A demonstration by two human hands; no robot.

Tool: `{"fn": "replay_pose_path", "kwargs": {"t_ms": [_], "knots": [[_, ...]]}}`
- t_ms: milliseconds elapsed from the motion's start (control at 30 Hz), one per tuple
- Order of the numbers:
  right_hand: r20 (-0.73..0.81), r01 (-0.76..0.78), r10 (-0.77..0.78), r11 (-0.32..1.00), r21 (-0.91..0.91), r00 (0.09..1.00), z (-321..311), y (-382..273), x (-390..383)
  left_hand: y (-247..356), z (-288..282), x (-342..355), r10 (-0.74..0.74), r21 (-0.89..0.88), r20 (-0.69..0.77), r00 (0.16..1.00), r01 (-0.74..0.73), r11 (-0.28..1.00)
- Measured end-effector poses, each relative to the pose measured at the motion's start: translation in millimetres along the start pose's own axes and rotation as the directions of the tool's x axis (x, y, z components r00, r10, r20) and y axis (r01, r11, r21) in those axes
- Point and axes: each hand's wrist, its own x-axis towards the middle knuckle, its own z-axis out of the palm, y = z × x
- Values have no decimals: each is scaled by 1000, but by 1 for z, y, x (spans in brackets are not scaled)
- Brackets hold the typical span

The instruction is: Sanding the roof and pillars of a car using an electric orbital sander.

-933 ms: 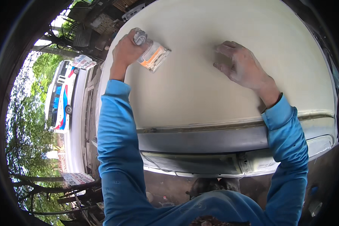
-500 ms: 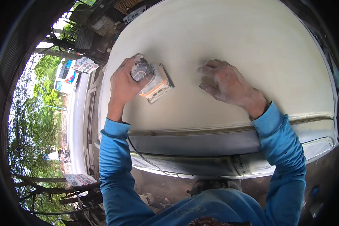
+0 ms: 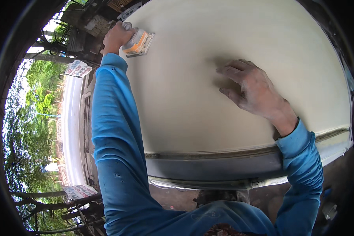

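A broad, curved cream-coloured panel [image 3: 192, 114], which looks like a vehicle roof, fills the middle of the head view. At its far left edge my left hand [image 3: 116, 37] is closed around the grip of a dusty sander [image 3: 137, 42] with an orange band. The sander's flat pad faces the panel; whether it presses on it I cannot tell. My right hand [image 3: 259, 88] is over the right part of the panel, fingers loosely bent and apart, with nothing in them. Its shadow falls beside the fingertips. Pale dust coats both hands.
A groove [image 3: 212, 155] runs along the panel's near edge, above a grey side strip [image 3: 216, 169]. To the left are a pale road [image 3: 71, 137], trees and a hanging sign [image 3: 78, 68]. A whitish container [image 3: 329, 211] lies on the ground at lower right.
My left hand has carried the sander farther away and to the left, its arm now stretched out. My right hand has shifted slightly right and nearer. A bus on the road has left view.
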Motion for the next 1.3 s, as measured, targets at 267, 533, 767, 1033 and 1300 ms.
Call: {"fn": "replay_pose_path", "kwargs": {"t_ms": [267,533,767,1033,1300], "knots": [[34,0,-1,1000,24,999,-2,-5,-1,48,-29,-65,296,-334,147,944,-234,913],[104,-159,149,983,95,983,-12,-12,2,44,-21,-50,216,-220,42,976,-202,954],[39,-123,121,991,44,992,-13,1,-6,-29,-11,-43,-134,-100,131,982,148,984],[-85,54,-50,997,47,995,-8,1,2,14,-38,-115,316,-364,-22,949,-302,881],[-29,-72,80,972,222,996,-2,1,-1,52,-63,-169,506,-301,-96,857,-510,806]]}}
